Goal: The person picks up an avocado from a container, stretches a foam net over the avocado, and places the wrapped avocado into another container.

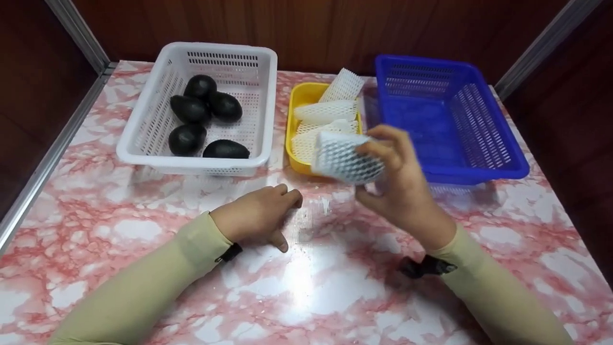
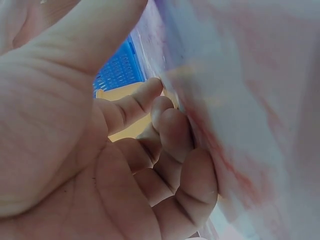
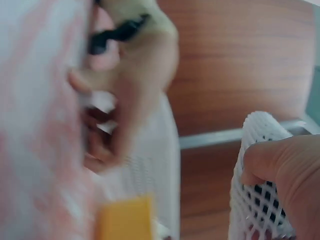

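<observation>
Between its thumb and fingers, my right hand holds an avocado in a white foam net sleeve, raised over the front of a yellow basket. Dark skin shows through the mesh, also in the right wrist view, where the sleeve stands beside the thumb. More white foam net sleeves lie in the yellow basket. My left hand rests on the table with loosely bent fingers and nothing in its grasp; its fingertips meet the tabletop in the left wrist view.
At the back left, a white basket contains several bare dark avocados. A blue basket stands at the back right, close to the yellow one. The marbled red and white table is bordered by brown panels behind and at both sides.
</observation>
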Demonstrator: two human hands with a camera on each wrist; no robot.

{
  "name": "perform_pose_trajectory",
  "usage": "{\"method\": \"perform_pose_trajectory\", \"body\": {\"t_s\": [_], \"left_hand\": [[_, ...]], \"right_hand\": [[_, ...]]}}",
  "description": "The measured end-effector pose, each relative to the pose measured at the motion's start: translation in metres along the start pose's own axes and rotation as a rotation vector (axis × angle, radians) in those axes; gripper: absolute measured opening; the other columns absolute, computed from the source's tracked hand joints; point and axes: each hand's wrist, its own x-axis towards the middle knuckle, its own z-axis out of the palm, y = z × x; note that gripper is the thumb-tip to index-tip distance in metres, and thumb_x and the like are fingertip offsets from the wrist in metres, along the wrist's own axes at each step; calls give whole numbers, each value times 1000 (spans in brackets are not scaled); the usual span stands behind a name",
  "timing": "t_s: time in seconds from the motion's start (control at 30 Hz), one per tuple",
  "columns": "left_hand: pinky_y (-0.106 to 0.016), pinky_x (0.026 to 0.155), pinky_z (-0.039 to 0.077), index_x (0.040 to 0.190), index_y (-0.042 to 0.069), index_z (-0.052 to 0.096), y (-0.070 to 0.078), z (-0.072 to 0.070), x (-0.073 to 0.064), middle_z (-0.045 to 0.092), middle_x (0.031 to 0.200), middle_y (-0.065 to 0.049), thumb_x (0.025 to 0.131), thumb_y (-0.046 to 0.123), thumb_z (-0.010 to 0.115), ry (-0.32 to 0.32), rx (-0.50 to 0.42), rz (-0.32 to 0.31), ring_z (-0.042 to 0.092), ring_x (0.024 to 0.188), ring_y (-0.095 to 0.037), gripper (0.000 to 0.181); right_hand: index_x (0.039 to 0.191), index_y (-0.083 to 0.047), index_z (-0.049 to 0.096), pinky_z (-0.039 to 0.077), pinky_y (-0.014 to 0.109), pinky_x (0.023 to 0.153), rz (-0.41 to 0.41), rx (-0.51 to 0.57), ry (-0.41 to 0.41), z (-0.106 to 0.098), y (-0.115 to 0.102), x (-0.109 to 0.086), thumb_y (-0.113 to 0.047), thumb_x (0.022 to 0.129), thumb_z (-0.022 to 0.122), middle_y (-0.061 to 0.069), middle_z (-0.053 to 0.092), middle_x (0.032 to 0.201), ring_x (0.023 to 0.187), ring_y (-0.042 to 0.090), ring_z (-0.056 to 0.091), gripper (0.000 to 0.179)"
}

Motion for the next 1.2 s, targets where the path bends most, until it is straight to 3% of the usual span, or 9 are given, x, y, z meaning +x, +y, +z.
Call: {"method": "perform_pose_trajectory", "body": {"t_s": [0.13,0.27,0.37,0.47,0.63,0.73,0.93,1.07,1.2], "left_hand": [[-48,93,58,139,12,57,0,1,1,62,115,-11,69,42,104,7,17,7,65,99,-30,90],[-49,95,57,140,13,57,-1,1,2,62,120,-11,68,44,104,-4,11,-19,65,101,-31,92],[-49,97,57,141,13,56,-2,0,3,62,121,-11,69,45,104,-19,1,-37,64,103,-30,92],[-49,98,57,141,13,56,-2,0,3,62,122,-12,69,45,104,-27,-4,-41,64,105,-30,92],[-49,100,56,141,14,56,-4,2,0,61,123,-11,69,43,104,-25,-36,-46,63,106,-29,91],[-49,100,56,141,14,57,-4,2,0,62,123,-10,69,43,104,-23,-42,-45,63,106,-29,91],[-48,96,56,139,13,57,-2,1,2,61,120,-11,69,43,104,-26,-27,-38,62,101,-28,89],[-48,96,57,137,12,57,-2,2,4,62,119,-11,70,43,104,-19,-11,-19,64,103,-30,88],[-48,96,56,136,10,57,-4,2,5,62,117,-11,70,42,104,-8,4,3,63,104,-30,86]], "right_hand": [[134,-6,58,61,40,108,106,-37,75,-30,14,29,18,69,78,22,55,142,138,27,55,72],[140,-11,59,55,49,116,317,-125,60,-56,42,69,12,73,80,5,53,139,138,18,51,74],[144,-23,58,50,42,118,500,-188,14,-71,74,100,3,76,82,-3,51,137,134,18,51,77],[144,-37,53,49,35,115,694,-155,-67,-84,111,123,-6,82,83,-2,54,142,132,19,53,76],[146,-39,47,53,39,114,934,-95,-224,-92,168,136,-16,92,83,2,54,152,136,20,55,69],[150,-33,44,56,40,109,996,-138,-303,-88,194,130,-20,94,82,11,51,158,139,26,54,68],[161,-13,34,59,26,78,1040,-213,-426,-77,223,114,-20,94,79,28,46,162,136,38,55,80],[159,-5,36,56,42,99,986,-255,-443,-68,232,106,-20,92,78,31,51,158,138,41,53,81],[158,-2,37,44,60,119,940,-285,-467,-57,237,101,-21,91,76,35,53,154,138,46,52,79]]}}
